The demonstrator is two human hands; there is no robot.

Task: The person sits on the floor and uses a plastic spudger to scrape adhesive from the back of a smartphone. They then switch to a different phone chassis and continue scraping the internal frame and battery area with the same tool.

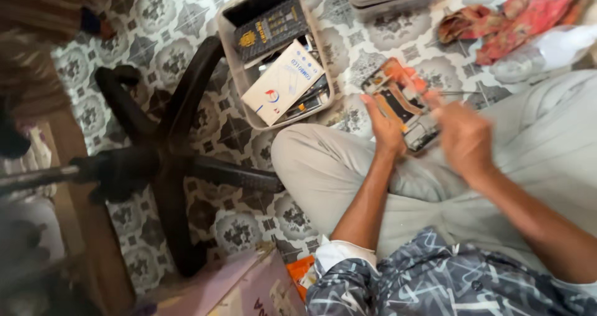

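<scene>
Head view: I see the left hand (382,126) grasping an opened phone (403,104); right hand (463,135) fingers pinch a thin tool (461,92).

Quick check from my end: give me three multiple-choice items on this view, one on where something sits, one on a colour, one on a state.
1. Where is the clear plastic bin of boxes?
A. On the tiled floor beside the chair base
B. On the person's lap
C. Under the red cloth

2. What colour is the chair base?
A. White
B. Black
C. Yellow

3. What state is the phone in?
A. Sealed in a box
B. Lying on the floor
C. Opened, insides showing, held by the left hand

Answers:
1 A, it rests on the floor by the base.
2 B, its legs are black.
3 C, orange inner parts show; the right hand holds a thin tool at it.
</scene>
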